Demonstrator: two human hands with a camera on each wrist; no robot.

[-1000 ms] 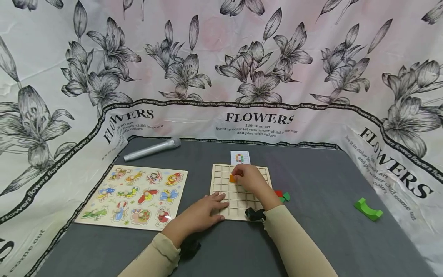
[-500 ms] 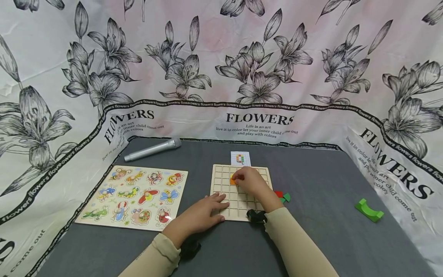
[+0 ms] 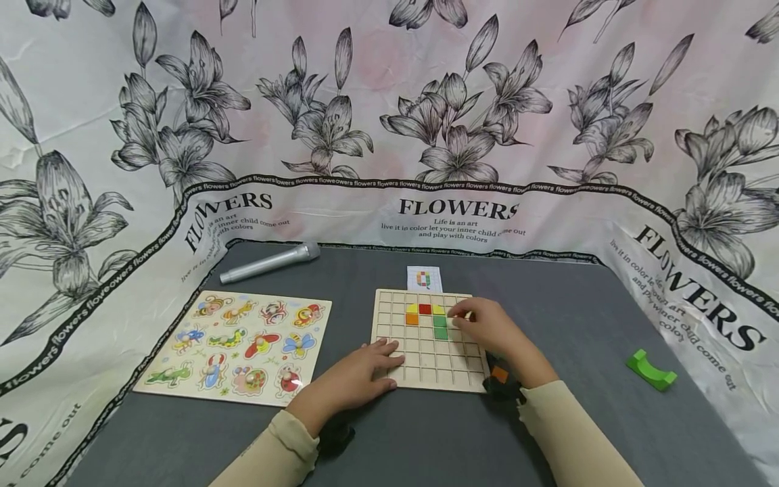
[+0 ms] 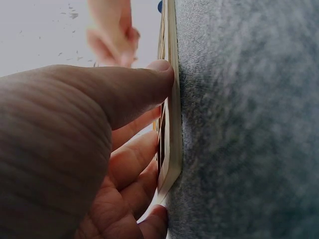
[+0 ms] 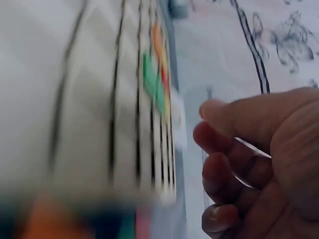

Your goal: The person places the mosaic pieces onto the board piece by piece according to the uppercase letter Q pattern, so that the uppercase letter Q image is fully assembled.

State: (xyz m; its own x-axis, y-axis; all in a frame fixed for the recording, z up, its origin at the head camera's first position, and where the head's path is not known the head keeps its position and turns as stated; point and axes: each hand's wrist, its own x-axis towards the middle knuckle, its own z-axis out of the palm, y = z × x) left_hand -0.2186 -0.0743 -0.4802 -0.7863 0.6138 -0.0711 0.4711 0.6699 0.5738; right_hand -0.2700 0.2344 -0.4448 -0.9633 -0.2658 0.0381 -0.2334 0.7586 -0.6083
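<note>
At far left, insect puzzle, silver microphone behind it. Next, left hand, relaxed, fingers spread on the near-left part of the grid board, gripping nothing. Tiles on board's far half: yellow tile, red tile, second yellow across; orange tile below left, green tiles below right, that pair's long axis running toward the person. Right hand at board's right side, fingers loosely bent, nothing visible between them; green pair just left of its fingertips, so right hand nearer. Loose orange piece just beside board, on person's side of those fingertips. Green arch well apart, far right.
</note>
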